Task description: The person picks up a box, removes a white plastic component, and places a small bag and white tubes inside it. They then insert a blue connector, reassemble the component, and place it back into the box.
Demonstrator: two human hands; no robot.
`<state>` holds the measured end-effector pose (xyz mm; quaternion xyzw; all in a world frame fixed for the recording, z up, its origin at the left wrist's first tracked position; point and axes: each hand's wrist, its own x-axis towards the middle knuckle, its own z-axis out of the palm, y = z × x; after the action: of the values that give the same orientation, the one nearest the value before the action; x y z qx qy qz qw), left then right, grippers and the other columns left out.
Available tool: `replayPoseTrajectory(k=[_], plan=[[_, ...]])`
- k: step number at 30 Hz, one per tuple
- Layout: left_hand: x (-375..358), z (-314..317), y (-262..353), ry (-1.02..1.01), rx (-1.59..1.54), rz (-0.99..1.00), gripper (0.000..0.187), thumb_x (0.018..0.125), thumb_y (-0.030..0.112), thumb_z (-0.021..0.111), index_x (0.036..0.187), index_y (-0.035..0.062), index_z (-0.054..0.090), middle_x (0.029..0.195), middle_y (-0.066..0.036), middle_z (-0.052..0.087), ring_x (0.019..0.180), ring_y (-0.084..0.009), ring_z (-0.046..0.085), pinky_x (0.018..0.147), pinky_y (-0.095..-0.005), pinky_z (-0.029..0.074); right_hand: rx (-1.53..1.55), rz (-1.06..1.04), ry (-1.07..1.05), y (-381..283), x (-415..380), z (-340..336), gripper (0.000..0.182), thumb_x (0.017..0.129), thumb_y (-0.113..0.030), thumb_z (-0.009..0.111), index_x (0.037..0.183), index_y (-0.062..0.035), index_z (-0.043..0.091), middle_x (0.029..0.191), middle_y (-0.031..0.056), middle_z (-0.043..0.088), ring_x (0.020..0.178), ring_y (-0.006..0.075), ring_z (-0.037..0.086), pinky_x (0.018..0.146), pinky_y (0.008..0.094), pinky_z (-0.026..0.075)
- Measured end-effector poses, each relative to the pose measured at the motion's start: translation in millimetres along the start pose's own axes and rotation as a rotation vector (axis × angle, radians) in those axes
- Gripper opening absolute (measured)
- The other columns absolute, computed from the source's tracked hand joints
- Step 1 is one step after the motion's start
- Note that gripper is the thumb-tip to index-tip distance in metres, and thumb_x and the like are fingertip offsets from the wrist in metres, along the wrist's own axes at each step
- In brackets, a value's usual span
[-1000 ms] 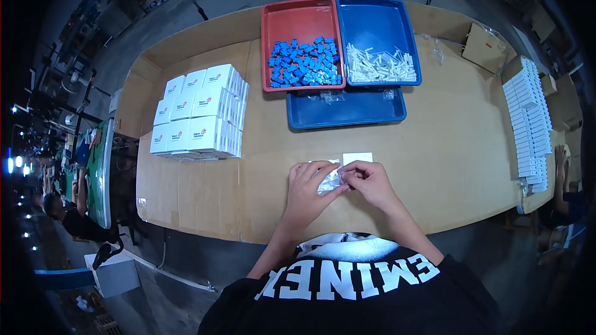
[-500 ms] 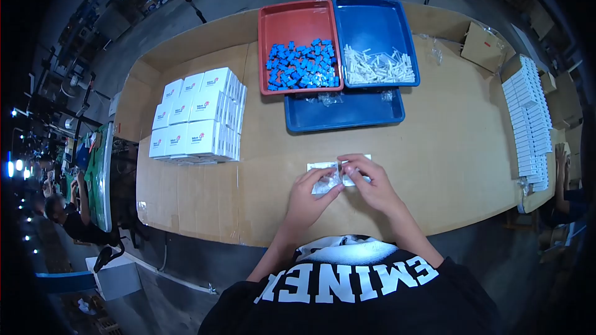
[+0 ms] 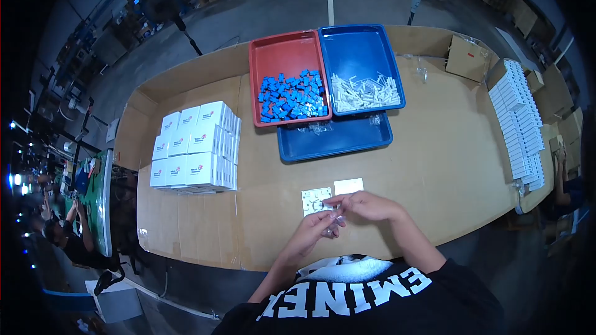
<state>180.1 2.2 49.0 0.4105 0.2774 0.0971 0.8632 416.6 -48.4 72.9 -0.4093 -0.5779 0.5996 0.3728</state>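
Near the table's front edge, my left hand point(image 3: 314, 231) is closed round a small clear plastic bag point(image 3: 329, 229). My right hand point(image 3: 367, 206) meets it there, its fingers pressed together at the top of the bag. Just beyond my hands lies a white square plate with an opening and small fittings point(image 3: 315, 201), partly covered by my fingers. To its right is a flat white piece point(image 3: 348, 186). What the bag holds is too small to tell.
A red tray point(image 3: 287, 46) of blue parts and a blue tray point(image 3: 355, 40) of white pieces rest over another blue tray point(image 3: 335, 149). White boxes point(image 3: 200, 167) stand left, stacked white pieces point(image 3: 516, 124) right. A co-worker point(image 3: 71, 236) sits far left.
My hands have drawn back toward my body with the plastic bag, uncovering the white plate and the flat piece. The camera view has shifted, so the trays appear lower.
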Motion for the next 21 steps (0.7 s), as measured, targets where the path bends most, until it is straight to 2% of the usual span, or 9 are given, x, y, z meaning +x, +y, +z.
replayPoseTrajectory(k=[2,4,6,8,10,14,17,19,21], plan=[[-2.5,0.7,1.3,0.024,-0.005,-0.015,0.037,0.112,0.031,0.05,0.127,0.0012,0.067,0.105,-0.005,0.069,0.084,-0.0102,0.062,0.078,-0.0269,0.052,-0.06,0.005,0.178,-13.0,6.4,-25.3,0.047,0.111,-0.038,0.051,0.106,0.0023,0.076,0.116,0.0127,0.075,0.102,0.0188,0.07,0.094,0.0335,0.054],[-2.2,-2.7,-2.8,0.038,-0.004,-0.015,0.039,0.112,0.032,0.047,0.128,0.0015,0.066,0.105,-0.005,0.069,0.083,-0.0106,0.06,0.076,-0.0263,0.051,-0.067,0.138,0.392,-23.1,21.0,-54.0,0.039,0.107,-0.033,0.061,0.103,0.002,0.075,0.105,0.0107,0.077,0.1,0.0178,0.07,0.092,0.0331,0.054],[-2.1,-1.3,-3.0,0.046,-0.002,-0.01,0.041,0.113,0.033,0.045,0.129,0.0017,0.066,0.106,-0.005,0.069,0.082,-0.011,0.059,0.074,-0.0257,0.05,-0.343,0.101,0.576,-36.5,39.6,-92.9,0.03,0.102,-0.027,0.067,0.104,0.0019,0.075,0.097,0.0087,0.078,0.092,0.0165,0.07,0.086,0.0337,0.054],[-5.9,4.8,-0.4,0.081,-0.016,-0.026,0.044,0.113,0.035,0.042,0.132,0.0026,0.066,0.105,-0.006,0.068,0.08,-0.0121,0.057,0.072,-0.0253,0.048,-0.468,-0.085,0.808,-27.8,64.7,-129.7,0.025,0.099,-0.023,0.069,0.106,0.0008,0.075,0.093,0.0112,0.076,0.086,0.0184,0.069,0.081,0.0341,0.054],[-8.1,9.8,0.2,0.093,0.006,-0.029,0.047,0.114,0.037,0.04,0.133,0.0032,0.065,0.105,-0.007,0.069,0.079,-0.0127,0.054,0.072,-0.0257,0.047,-0.613,-0.043,0.914,-26.1,88.3,-165.3,0.02,0.095,-0.02,0.07,0.103,-0.0016,0.076,0.093,0.0152,0.075,0.085,0.0256,0.071,0.08,0.0379,0.055],[-15.5,14.8,-1.3,0.089,0.013,-0.051,0.052,0.114,0.042,0.036,0.132,0.0025,0.066,0.105,-0.007,0.069,0.077,-0.0126,0.052,0.069,-0.0257,0.044,-0.831,0.001,0.968,-13.0,130.5,-208.7,0.018,0.091,-0.018,0.072,0.1,-0.0024,0.076,0.096,0.0158,0.074,0.086,0.0289,0.071,0.081,0.0393,0.056],[-21.2,15.1,1.8,0.076,0.005,-0.031,0.052,0.114,0.042,0.037,0.131,0.0026,0.067,0.105,-0.007,0.07,0.078,-0.0122,0.052,0.069,-0.0256,0.044,-1.063,0.171,1.007,-8.2,155.0,-219.8,0.017,0.087,-0.021,0.071,0.092,-0.0066,0.078,0.099,0.0168,0.075,0.094,0.0365,0.072,0.086,0.0472,0.057],[-25.8,14.3,1.6,0.09,-0.012,-0.021,0.049,0.114,0.037,0.039,0.128,-0.0021,0.066,0.105,-0.009,0.072,0.079,-0.0115,0.057,0.073,-0.0256,0.05,-1.062,0.238,0.987,-13.6,163.3,-221.1,0.016,0.084,-0.021,0.071,0.09,-0.0076,0.078,0.097,0.0169,0.076,0.094,0.0364,0.072,0.086,0.0468,0.057],[-26.7,10.0,-4.3,0.099,0.005,-0.01,0.049,0.114,0.039,0.04,0.129,0.0005,0.066,0.106,-0.007,0.072,0.079,-0.0114,0.055,0.072,-0.0252,0.047,-1.057,0.316,0.963,-13.7,169.3,-223.1,0.015,0.082,-0.021,0.072,0.087,-0.0087,0.079,0.096,0.017,0.076,0.094,0.0363,0.073,0.086,0.0465,0.057]])
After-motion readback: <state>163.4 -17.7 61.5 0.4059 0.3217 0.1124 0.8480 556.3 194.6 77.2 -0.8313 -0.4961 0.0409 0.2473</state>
